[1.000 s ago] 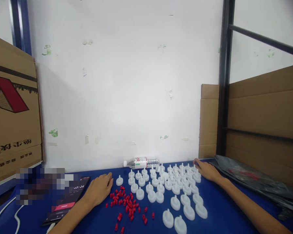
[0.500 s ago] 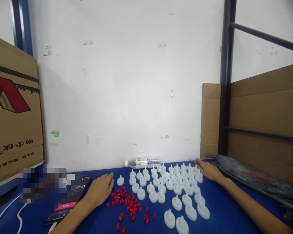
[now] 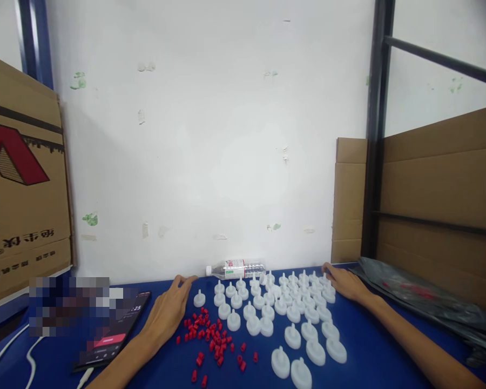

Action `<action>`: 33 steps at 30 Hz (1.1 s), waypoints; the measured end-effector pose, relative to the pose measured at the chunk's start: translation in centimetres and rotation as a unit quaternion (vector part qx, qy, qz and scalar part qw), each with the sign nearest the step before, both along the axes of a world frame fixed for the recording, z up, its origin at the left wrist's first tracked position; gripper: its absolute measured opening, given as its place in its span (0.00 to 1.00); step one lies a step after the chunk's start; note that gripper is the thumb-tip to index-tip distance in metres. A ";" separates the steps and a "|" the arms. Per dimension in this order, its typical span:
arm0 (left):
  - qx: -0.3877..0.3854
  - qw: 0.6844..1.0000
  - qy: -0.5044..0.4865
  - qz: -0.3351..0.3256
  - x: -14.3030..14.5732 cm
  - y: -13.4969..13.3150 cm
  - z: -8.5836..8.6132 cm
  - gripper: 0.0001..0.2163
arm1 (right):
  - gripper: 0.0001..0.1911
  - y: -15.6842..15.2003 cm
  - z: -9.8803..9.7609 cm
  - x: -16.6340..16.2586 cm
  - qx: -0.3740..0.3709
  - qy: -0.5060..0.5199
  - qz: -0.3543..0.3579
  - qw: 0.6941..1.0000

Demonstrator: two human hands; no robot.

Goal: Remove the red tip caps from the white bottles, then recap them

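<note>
My left hand (image 3: pixel 170 307) rests on the blue tabletop, its fingers stretched toward the wall and slightly apart, holding nothing. Just right of it lies a loose spread of small red caps (image 3: pixel 216 340). A single white nozzle cap (image 3: pixel 200 299), round-based with a thin spout, stands near the left fingertips. Many more white nozzle caps (image 3: pixel 281 307) stand spout up across the middle and right. My right hand (image 3: pixel 345 282) lies palm down at the far right edge of that group, fingers extended beside the outermost caps. Nothing shows in it.
A clear plastic bottle (image 3: pixel 238 269) lies on its side against the white wall. Left of my left forearm are a phone (image 3: pixel 119 335) and white cables (image 3: pixel 33 359). A grey plastic bag (image 3: pixel 425 297) lies right. Cardboard boxes (image 3: pixel 24 216) flank the table.
My left hand has lifted and shifted a little toward the wall, its fingers now straightened and spread. My right hand and the caps stay in place.
</note>
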State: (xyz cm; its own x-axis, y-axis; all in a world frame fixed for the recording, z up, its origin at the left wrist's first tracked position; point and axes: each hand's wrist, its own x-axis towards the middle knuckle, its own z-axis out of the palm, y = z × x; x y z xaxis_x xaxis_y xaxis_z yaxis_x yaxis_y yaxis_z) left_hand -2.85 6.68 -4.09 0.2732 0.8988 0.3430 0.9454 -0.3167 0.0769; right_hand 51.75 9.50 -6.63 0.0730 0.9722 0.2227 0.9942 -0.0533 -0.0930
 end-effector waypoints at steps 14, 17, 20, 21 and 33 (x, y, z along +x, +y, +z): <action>0.008 0.995 -0.055 -0.082 0.1 0.0 0.0 0.20 | 0.13 0.0 0.0 -0.1 0.003 -0.012 0.002 1.000; 0.013 0.995 -0.045 -0.085 0.1 0.0 0.0 0.20 | 0.13 0.0 0.0 -0.1 0.006 -0.010 -0.001 1.000; 0.020 0.994 -0.039 -0.096 0.2 0.0 0.1 0.19 | 0.13 0.1 -0.1 -0.1 0.014 -0.003 -0.005 1.000; 0.024 0.994 -0.038 -0.096 0.2 0.1 0.1 0.18 | 0.12 0.1 -0.1 -0.1 0.017 0.000 -0.007 1.000; 0.186 0.965 0.065 -0.172 1.3 -1.9 1.1 0.17 | 0.19 -2.5 5.3 -2.2 0.238 0.068 -0.052 0.967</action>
State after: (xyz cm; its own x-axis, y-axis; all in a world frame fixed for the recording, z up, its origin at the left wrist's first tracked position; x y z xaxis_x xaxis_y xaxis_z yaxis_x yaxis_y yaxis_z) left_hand -1.51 4.73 -3.02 0.5959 0.5692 0.5665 0.7737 -0.5959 -0.2153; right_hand 49.58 7.00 -1.30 0.2248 0.7473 0.6253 0.9626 -0.0706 -0.2617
